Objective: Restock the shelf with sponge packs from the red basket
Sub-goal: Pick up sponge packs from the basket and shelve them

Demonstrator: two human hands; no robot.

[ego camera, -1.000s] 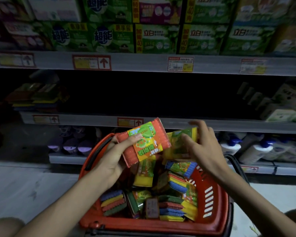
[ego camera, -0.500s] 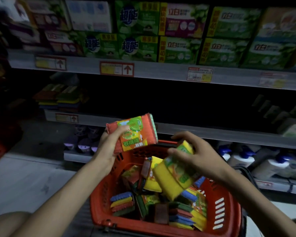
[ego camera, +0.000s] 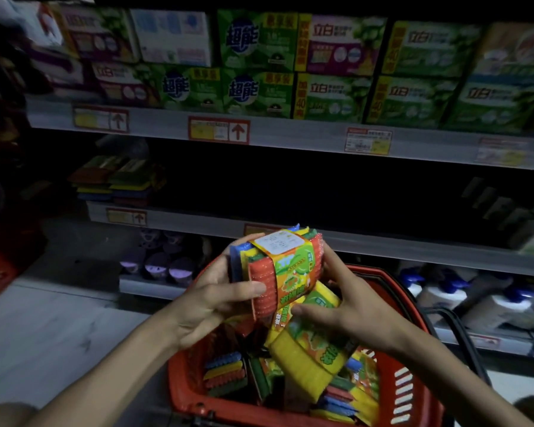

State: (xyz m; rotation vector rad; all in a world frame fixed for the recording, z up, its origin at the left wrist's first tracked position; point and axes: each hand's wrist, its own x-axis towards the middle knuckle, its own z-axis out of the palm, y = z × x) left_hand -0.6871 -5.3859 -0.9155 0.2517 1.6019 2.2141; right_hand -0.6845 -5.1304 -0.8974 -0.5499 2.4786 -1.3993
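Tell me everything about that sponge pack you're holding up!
The pack is a stack of sponges, orange in front, green, yellow and blue behind, bound by a green-and-orange band with a white label on top. It stands on edge above the basket. The left hand grips its left side, thumb on the orange face; the right hand, holding a yellow pack, touches its right side.

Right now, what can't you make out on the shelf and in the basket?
Head view only.
- Middle shelf: interior lost in darkness; free space unreadable.
- Price labels: blurred, unreadable.
- Red basket: near rim cut off by the bottom edge.
- Yellow pack: partly covered by right hand and orange pack.
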